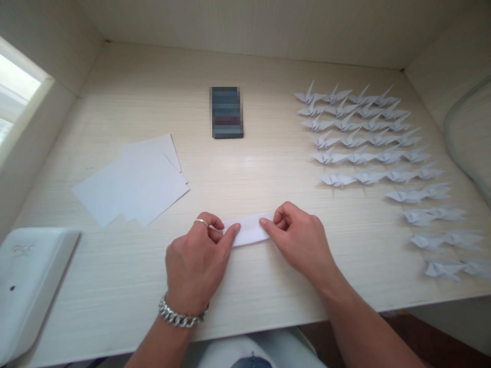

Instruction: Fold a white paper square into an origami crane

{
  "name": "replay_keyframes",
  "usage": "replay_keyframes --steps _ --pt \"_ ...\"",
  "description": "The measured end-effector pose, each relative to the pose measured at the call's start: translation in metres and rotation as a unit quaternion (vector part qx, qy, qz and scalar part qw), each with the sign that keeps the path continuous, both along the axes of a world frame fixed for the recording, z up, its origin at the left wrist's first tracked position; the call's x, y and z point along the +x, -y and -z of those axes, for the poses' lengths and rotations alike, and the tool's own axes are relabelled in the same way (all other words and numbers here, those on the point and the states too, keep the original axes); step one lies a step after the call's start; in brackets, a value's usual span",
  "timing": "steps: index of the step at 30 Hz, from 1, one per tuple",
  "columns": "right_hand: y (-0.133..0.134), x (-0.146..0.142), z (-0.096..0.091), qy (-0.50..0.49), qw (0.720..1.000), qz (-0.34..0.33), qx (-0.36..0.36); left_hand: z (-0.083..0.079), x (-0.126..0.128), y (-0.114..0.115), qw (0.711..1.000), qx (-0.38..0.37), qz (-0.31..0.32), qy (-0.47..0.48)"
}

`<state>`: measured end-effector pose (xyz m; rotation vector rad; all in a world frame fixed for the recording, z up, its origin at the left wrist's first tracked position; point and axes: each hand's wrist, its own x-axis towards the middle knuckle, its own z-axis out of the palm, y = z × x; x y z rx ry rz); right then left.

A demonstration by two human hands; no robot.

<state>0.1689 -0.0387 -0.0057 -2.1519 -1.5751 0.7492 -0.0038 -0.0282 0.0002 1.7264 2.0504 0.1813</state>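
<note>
A folded strip of white paper (251, 229) lies between my two hands near the front of the desk. My left hand (199, 258), with a ring and a chain bracelet, pinches its left end, thumb on top. At the right end, my right hand (303, 237) grips the paper between thumb and curled fingers. Both hands are closed, and the paper's ends are partly hidden under them. To the left lies a loose pile of white paper sheets (134, 184). Rows of folded paper cranes (368, 177) stand on the right side of the desk.
A dark, pixelated rectangular object (227, 113) lies towards the back of the pale wooden desk (261, 174). A white box-shaped device (34, 286) sits at the front left. Walls enclose the back and sides, and a grey cable (450, 133) hangs at the right.
</note>
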Motion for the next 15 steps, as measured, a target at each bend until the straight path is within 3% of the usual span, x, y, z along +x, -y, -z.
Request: replay_keyframes --steps 9,15 --pt "0.005 -0.005 0.001 0.073 0.997 0.008 -0.001 0.0 0.0 0.003 1.0 0.012 0.013 0.012" --pt "0.012 -0.006 0.006 0.123 0.987 -0.02 0.104 0.006 -0.001 0.01 0.991 0.119 0.066 -0.005"
